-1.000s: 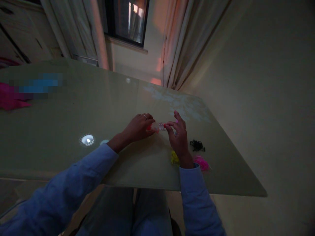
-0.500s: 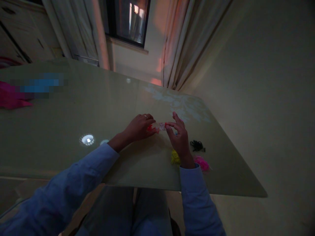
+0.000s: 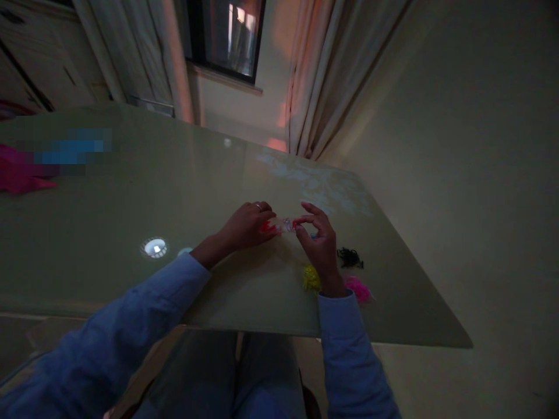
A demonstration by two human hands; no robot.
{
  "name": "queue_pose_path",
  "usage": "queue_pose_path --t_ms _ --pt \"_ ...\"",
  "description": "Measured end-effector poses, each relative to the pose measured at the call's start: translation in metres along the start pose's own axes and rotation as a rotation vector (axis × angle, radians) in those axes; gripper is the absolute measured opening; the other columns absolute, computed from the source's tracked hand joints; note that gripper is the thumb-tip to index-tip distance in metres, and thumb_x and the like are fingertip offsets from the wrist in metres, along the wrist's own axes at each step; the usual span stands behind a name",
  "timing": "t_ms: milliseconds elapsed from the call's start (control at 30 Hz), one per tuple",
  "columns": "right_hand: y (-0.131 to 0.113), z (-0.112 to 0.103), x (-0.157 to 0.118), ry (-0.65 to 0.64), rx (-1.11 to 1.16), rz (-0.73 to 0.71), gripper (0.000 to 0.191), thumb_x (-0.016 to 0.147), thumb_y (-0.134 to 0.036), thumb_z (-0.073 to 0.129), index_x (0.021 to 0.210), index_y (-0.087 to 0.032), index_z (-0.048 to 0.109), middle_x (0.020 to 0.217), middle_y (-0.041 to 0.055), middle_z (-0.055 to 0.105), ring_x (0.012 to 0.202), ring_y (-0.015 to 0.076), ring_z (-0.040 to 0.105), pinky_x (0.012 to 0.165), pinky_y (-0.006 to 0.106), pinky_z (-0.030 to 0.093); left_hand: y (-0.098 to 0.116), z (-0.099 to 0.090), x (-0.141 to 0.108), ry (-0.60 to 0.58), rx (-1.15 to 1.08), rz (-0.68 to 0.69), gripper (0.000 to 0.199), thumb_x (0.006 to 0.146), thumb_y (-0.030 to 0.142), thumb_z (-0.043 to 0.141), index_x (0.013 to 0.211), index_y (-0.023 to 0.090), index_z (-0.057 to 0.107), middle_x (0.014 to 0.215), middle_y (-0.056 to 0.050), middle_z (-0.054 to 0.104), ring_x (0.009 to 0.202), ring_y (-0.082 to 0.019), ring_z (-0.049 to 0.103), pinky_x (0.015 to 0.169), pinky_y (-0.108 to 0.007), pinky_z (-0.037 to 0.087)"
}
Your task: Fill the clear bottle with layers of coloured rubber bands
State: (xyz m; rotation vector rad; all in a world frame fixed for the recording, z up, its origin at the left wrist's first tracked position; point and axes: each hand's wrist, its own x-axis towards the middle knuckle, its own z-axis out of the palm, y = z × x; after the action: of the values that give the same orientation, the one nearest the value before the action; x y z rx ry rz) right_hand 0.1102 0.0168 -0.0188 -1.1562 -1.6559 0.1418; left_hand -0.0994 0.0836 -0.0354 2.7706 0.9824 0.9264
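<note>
My left hand (image 3: 245,227), a ring on one finger, is closed round a small clear bottle (image 3: 286,225) lying sideways above the table. Red material (image 3: 268,227) shows in or against its left part, partly covered by my fingers. At the bottle's right end, my right hand (image 3: 320,237) pinches a small red strand with thumb and index finger, the other fingers raised. Close to my right wrist lie a yellow tangle of strands (image 3: 311,279), a pink tangle (image 3: 358,289) and a black one (image 3: 349,258). Something blue (image 3: 313,235) shows partly behind my right hand.
The glossy greenish table (image 3: 174,192) ends at a slanted right edge. At the far left are a pink cloth-like thing (image 3: 21,174) and a blurred blue patch (image 3: 72,148). Curtains (image 3: 305,87) and a window (image 3: 231,35) stand beyond the table.
My right hand has shifted very slightly right and its raised fingers have tilted left. Slightly more of the bottle's right end shows. My left hand keeps its hold.
</note>
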Motion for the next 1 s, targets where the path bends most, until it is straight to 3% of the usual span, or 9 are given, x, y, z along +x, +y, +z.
queue_pose_path --t_ms 633,733,900,1000 --pt "-0.004 -0.004 -0.001 -0.036 -0.019 -0.016 0.019 0.096 -0.031 0.058 0.092 -0.026 0.076 0.131 0.0088 0.07 0.129 0.0248 0.06 0.11 0.052 0.045 0.004 -0.002 0.001 0.042 -0.241 -0.021 0.035 0.087 0.041 0.071 0.107 0.014 0.073 0.107 -0.015 0.071 0.094 -0.025 0.068 0.085 -0.039 0.055" --pt "-0.006 -0.004 -0.001 0.038 0.085 0.012 0.018 0.097 -0.035 0.059 0.098 -0.026 0.075 0.13 0.009 0.069 0.129 0.0245 0.06 0.111 0.052 0.044 0.007 -0.002 0.002 0.053 -0.44 -0.09 0.038 0.083 0.046 0.075 0.104 0.014 0.074 0.106 -0.013 0.071 0.093 -0.023 0.068 0.085 -0.039 0.056" --pt "-0.009 -0.004 0.0 0.122 0.211 0.079 0.024 0.096 -0.044 0.06 0.109 -0.026 0.07 0.13 0.0099 0.069 0.128 0.0257 0.06 0.108 0.051 0.046 0.014 -0.005 0.008 0.017 -1.079 -0.455 0.046 0.079 0.055 0.076 0.099 0.014 0.075 0.1 -0.012 0.076 0.09 -0.023 0.072 0.08 -0.039 0.059" --pt "-0.009 -0.004 0.0 0.108 0.219 0.101 0.028 0.095 -0.047 0.06 0.111 -0.025 0.068 0.13 0.0112 0.068 0.126 0.0263 0.061 0.103 0.048 0.049 0.017 -0.009 0.011 0.047 -1.365 -0.571 0.048 0.078 0.057 0.078 0.099 0.014 0.075 0.103 -0.014 0.077 0.093 -0.025 0.073 0.083 -0.042 0.059"
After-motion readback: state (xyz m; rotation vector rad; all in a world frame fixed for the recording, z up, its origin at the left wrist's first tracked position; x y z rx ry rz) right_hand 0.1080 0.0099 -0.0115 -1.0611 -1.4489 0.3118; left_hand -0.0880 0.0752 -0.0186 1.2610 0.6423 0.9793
